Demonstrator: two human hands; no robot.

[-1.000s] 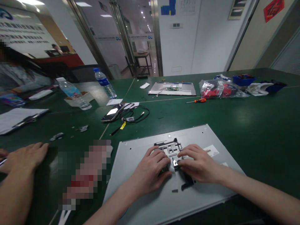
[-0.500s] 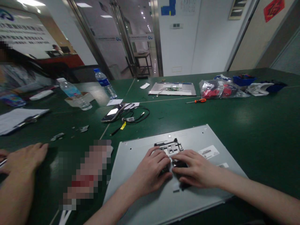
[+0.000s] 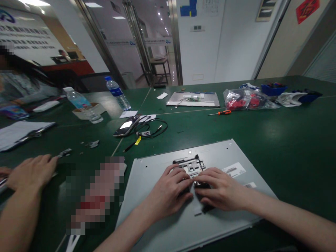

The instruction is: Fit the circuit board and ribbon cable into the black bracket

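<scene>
A grey metal panel (image 3: 162,224) lies flat on the green table (image 3: 288,147) in front of me. A black bracket frame (image 3: 193,163) is set into its middle. My left hand (image 3: 169,192) and my right hand (image 3: 222,189) rest side by side just below that frame, fingers curled and pressed onto a small black part (image 3: 204,208) between them. Most of that part is hidden under my fingers. A white label (image 3: 233,169) sits on the panel to the right of my right hand.
Another person's hand (image 3: 31,171) lies at the left edge. Beyond the panel are a phone (image 3: 126,126), a black cable (image 3: 153,129), two water bottles (image 3: 81,104), a second panel (image 3: 193,99), a screwdriver (image 3: 220,112), a bag of red parts (image 3: 246,99) and a clipboard (image 3: 21,133).
My right hand slid slightly down and left, closing up against my left hand over the black part. The other person's hand at the left shifted a little to the right.
</scene>
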